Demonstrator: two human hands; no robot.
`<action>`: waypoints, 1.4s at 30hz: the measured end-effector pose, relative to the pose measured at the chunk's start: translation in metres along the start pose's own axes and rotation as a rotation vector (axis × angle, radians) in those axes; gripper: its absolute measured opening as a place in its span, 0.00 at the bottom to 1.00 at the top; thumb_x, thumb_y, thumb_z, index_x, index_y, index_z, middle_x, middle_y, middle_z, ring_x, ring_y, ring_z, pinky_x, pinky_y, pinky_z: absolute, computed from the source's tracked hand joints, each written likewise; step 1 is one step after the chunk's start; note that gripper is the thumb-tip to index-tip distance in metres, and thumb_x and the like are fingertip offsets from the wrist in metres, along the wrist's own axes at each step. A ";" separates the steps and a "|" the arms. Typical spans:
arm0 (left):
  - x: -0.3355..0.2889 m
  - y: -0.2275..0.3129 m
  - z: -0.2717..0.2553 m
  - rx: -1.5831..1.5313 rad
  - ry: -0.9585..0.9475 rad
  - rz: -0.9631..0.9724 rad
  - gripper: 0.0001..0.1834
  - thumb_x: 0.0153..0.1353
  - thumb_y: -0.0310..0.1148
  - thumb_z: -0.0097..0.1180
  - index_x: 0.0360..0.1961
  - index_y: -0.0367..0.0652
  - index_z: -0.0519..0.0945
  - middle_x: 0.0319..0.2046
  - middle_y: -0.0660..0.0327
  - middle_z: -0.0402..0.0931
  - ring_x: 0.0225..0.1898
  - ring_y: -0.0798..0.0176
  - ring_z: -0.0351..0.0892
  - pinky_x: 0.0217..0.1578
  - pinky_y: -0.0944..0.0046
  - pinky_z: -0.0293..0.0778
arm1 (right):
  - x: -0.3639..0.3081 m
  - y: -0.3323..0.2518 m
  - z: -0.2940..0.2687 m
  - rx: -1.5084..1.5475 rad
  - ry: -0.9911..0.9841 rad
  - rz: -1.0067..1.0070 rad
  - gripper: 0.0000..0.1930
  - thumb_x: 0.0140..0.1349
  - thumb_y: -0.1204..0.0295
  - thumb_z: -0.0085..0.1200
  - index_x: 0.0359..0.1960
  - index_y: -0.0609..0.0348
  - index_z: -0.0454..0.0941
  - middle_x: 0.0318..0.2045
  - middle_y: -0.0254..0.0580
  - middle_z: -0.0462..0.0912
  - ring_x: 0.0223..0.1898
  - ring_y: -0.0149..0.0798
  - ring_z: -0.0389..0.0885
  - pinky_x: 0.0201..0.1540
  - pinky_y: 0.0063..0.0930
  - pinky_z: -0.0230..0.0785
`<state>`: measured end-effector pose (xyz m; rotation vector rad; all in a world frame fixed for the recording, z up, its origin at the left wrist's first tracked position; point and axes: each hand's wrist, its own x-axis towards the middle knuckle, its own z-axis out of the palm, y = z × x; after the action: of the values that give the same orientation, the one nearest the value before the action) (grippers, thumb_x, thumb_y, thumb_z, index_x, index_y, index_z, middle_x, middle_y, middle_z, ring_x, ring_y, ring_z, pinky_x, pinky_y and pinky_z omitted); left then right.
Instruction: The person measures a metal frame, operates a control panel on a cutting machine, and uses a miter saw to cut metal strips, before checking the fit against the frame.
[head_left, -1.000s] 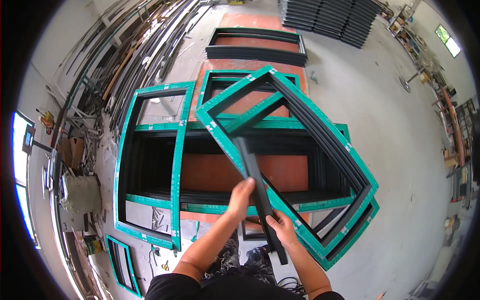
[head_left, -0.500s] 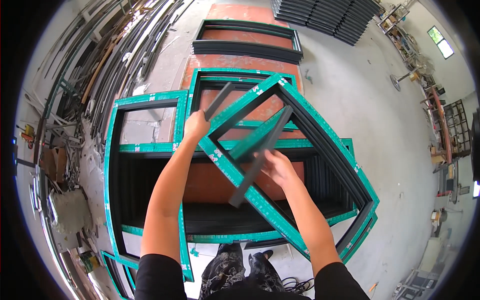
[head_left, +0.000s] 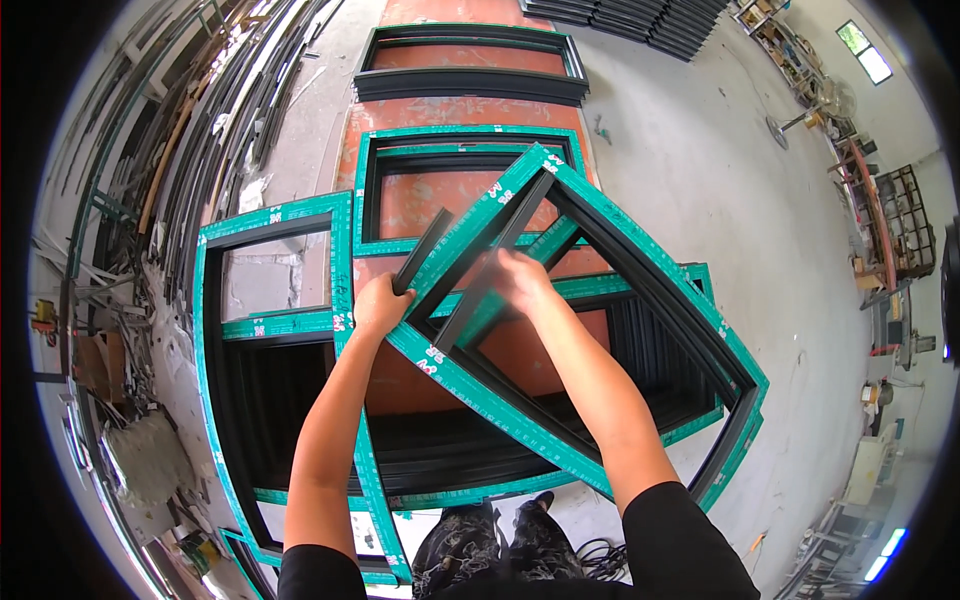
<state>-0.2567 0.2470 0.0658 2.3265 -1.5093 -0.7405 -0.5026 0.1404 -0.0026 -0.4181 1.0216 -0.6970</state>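
A green-taped dark rectangular frame [head_left: 520, 405] lies tilted over other frames in front of me. My left hand [head_left: 380, 305] is closed around the lower end of a short dark strip [head_left: 428, 245], beside the tilted frame's left corner. A second dark strip [head_left: 463, 318] crosses the opening of that frame near its upper left end, spanning from one long side to the other. My right hand [head_left: 525, 285] is at the middle of this second strip; motion blur smears its fingers, so their grip is unclear.
Beneath lies a stack of dark frames [head_left: 480, 490], with a two-pane green-taped frame [head_left: 340, 260] on its left. More frames [head_left: 470, 85] stand farther off on reddish boards. Long dark profiles [head_left: 225, 110] line the left; a fan [head_left: 830, 98] and shelving stand right.
My right hand has moved up and left with the second strip, which now lies across the tilted frame's opening. My left hand, still on its strip, sits slightly lower in view.
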 end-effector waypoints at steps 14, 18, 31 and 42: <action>0.000 -0.002 0.000 -0.042 -0.015 -0.023 0.20 0.53 0.45 0.64 0.38 0.39 0.82 0.32 0.47 0.82 0.39 0.44 0.81 0.41 0.48 0.75 | 0.021 0.013 0.009 0.088 0.013 -0.034 0.08 0.67 0.65 0.56 0.43 0.52 0.79 0.34 0.33 0.83 0.33 0.36 0.80 0.37 0.32 0.73; 0.000 -0.005 0.001 -0.039 -0.005 -0.039 0.20 0.52 0.45 0.64 0.36 0.39 0.82 0.33 0.48 0.82 0.39 0.44 0.81 0.40 0.48 0.75 | 0.027 0.020 0.017 0.119 0.051 -0.066 0.09 0.67 0.65 0.56 0.45 0.52 0.79 0.36 0.33 0.83 0.35 0.36 0.79 0.40 0.34 0.71; 0.000 -0.004 0.004 -0.036 -0.033 -0.046 0.23 0.54 0.47 0.64 0.45 0.42 0.81 0.34 0.50 0.82 0.39 0.47 0.82 0.41 0.51 0.75 | 0.031 0.018 0.037 -0.096 0.146 -0.179 0.09 0.68 0.66 0.54 0.39 0.58 0.79 0.33 0.35 0.81 0.35 0.33 0.79 0.41 0.31 0.72; -0.004 0.000 0.003 -0.041 -0.042 -0.058 0.21 0.54 0.47 0.63 0.42 0.42 0.81 0.34 0.48 0.82 0.39 0.44 0.82 0.41 0.51 0.75 | 0.046 0.018 0.047 -0.341 0.439 -0.211 0.23 0.56 0.58 0.67 0.40 0.68 0.79 0.37 0.48 0.82 0.37 0.42 0.78 0.34 0.44 0.70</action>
<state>-0.2600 0.2510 0.0643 2.3478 -1.4356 -0.8319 -0.4400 0.1210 -0.0200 -0.6955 1.5371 -0.8254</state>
